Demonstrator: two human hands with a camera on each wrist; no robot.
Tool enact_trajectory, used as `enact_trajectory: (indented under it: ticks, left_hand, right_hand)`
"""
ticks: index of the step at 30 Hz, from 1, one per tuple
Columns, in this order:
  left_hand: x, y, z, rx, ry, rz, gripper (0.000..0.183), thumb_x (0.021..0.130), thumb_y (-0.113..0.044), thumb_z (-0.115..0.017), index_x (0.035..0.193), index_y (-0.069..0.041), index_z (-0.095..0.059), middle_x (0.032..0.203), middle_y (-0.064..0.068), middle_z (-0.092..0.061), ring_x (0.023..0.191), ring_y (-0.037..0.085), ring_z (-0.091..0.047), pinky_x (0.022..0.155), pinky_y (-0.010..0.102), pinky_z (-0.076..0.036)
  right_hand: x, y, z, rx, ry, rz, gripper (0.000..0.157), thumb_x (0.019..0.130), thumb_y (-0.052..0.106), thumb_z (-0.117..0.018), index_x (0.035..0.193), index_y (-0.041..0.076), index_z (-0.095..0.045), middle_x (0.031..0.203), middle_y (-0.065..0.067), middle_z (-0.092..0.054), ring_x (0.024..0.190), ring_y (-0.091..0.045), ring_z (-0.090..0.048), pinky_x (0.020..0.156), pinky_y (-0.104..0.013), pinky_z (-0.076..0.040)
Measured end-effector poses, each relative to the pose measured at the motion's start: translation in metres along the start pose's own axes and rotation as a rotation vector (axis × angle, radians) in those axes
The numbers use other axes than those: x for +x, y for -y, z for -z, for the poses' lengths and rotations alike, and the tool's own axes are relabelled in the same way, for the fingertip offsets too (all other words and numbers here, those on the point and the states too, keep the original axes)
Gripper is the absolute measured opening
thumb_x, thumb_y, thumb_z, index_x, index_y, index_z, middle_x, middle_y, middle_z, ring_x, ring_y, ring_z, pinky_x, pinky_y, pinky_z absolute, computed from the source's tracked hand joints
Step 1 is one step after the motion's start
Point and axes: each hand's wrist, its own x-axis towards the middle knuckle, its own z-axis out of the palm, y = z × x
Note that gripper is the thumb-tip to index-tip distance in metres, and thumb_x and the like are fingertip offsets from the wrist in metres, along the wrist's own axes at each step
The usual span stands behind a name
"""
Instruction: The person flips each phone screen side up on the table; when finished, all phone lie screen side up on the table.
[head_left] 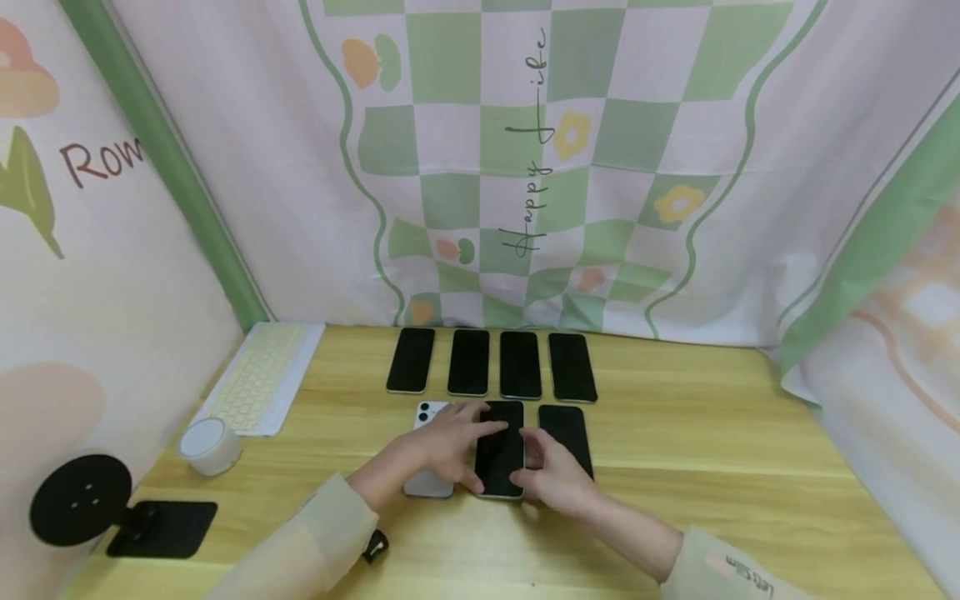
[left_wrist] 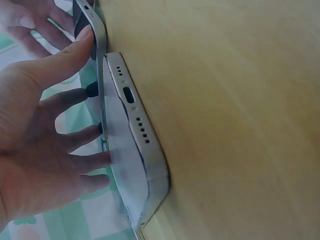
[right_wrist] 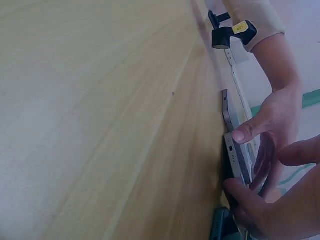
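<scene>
A dark-screened smartphone (head_left: 500, 467) lies face up between both hands in the front row. The left hand (head_left: 450, 442) spreads its fingers over its left side, the thumb touching its lower left corner. At the right long edge, the right hand (head_left: 558, 479) grips the phone with bent fingers and thumb. Beneath the left hand, a white smartphone (left_wrist: 127, 145) lies back up, its charging port facing the left wrist camera and its lenses showing in the head view. Partly behind the right hand lies another dark-screened smartphone (head_left: 567, 429).
Several dark-screened phones, including one at the left end (head_left: 411, 360), form a row at the back. At left stand a white keyboard (head_left: 255, 375), a round white container (head_left: 210, 446) and a black stand (head_left: 82, 500). A patterned curtain (head_left: 517, 167) hangs behind the wooden table (head_left: 697, 433).
</scene>
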Motion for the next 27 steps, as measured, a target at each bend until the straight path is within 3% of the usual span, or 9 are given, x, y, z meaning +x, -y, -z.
enact_trajectory:
  ticks: [8, 13, 19, 27]
  left_hand:
    - [0.0019, 0.0029, -0.0012, -0.031, -0.018, -0.026, 0.090, 0.081, -0.043, -0.089, 0.157, -0.027, -0.045, 0.170, 0.012, -0.029, 0.157, 0.033, -0.032, 0.130, 0.057, -0.025]
    - [0.0008, 0.0029, -0.0016, -0.030, -0.019, -0.022, 0.089, 0.081, -0.043, -0.089, 0.157, -0.028, -0.046, 0.171, 0.012, -0.028, 0.158, 0.031, -0.033, 0.131, 0.059, -0.023]
    - [-0.0008, 0.0009, -0.0015, -0.025, -0.015, -0.010, 0.088, 0.081, -0.045, -0.088, 0.156, -0.028, -0.047, 0.171, 0.011, -0.029, 0.158, 0.032, -0.033, 0.131, 0.061, -0.021]
    - [-0.0006, 0.0014, -0.0024, 0.014, -0.020, -0.001, 0.087, 0.080, -0.047, -0.088, 0.156, -0.029, -0.048, 0.170, 0.010, -0.031, 0.157, 0.032, -0.036, 0.130, 0.062, -0.023]
  right_hand:
    - [0.0005, 0.0066, 0.0006, 0.008, 0.012, -0.034, 0.077, 0.088, 0.006, -0.072, 0.154, -0.006, -0.034, 0.151, -0.028, -0.053, 0.133, -0.038, -0.060, 0.112, -0.056, -0.049]
    - [0.0006, 0.0070, -0.0008, -0.029, 0.011, -0.047, 0.079, 0.085, 0.005, -0.075, 0.153, -0.005, -0.036, 0.145, -0.026, -0.056, 0.130, -0.038, -0.059, 0.112, -0.059, -0.045]
    - [0.0020, 0.0065, -0.0029, -0.049, 0.021, -0.058, 0.080, 0.083, 0.006, -0.077, 0.152, -0.004, -0.038, 0.151, -0.029, -0.051, 0.137, -0.042, -0.052, 0.117, -0.065, -0.038]
    - [0.0035, 0.0058, -0.0025, -0.047, 0.047, -0.075, 0.078, 0.083, 0.007, -0.077, 0.151, -0.002, -0.040, 0.144, -0.025, -0.056, 0.129, -0.037, -0.056, 0.112, -0.062, -0.043]
